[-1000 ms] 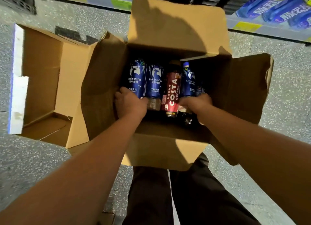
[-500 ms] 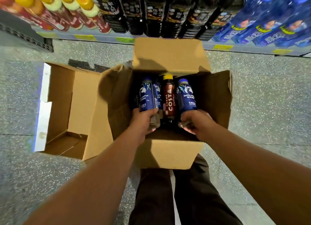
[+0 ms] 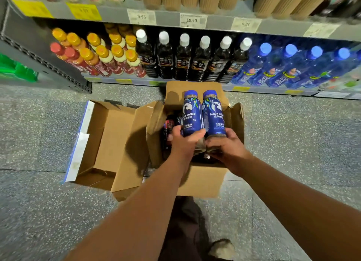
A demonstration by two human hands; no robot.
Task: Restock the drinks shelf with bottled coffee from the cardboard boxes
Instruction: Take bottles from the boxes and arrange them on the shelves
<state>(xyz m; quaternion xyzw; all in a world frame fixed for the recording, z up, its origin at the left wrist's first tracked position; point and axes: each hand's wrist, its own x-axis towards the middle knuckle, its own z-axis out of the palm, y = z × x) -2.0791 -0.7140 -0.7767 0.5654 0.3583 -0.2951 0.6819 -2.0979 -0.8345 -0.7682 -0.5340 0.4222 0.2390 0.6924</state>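
A: Hands?
B: L hand [image 3: 183, 143] curled round the lower end of L bottle [image 3: 191, 116], thumb across the front. R hand [image 3: 224, 147] wrapped round the base of R bottle [image 3: 214, 114]. Both bottles blue w/ blue caps, "luckin coffee" on the labels, upright, side by side and touching, held over the open box [image 3: 203, 184], nr its far flap.

A: What can't you see?
B: Bottle bottoms: fingers cover them. Inside of the box is mostly dark. One red bottle [image 3: 169, 126] shows by its L wall, label unreadable; whatever's under the hands is too dim to tell. Top shelf row is cut off by the frame, so only the bases of tan & red containers show. Tags [image 3: 192, 20] on the shelf rail [image 3: 168, 16]: 9.95 & 10.90 legible, the rest blurred. Shelf's far R end smears out too.

A: Floor, room?
B: Grey speckled floor [image 3: 39, 202], shop aisle. Box stands on it just before the bottom shelf's front edge. 2nd box [image 3: 109, 135] touches its L side, flaps open, blue-white strip along its L edge. Bottom shelf, L to R: orange-cap bottles [image 3: 109, 57], black bottles [image 3: 183, 59] w/ white caps, clear blue bottles [image 3: 273, 65]. Green bottles [image 3: 17, 69] at the frame's L edge. Dark trousers [image 3: 181, 231] & a shoe [image 3: 222, 249] at the bottom, on the box's nr side.
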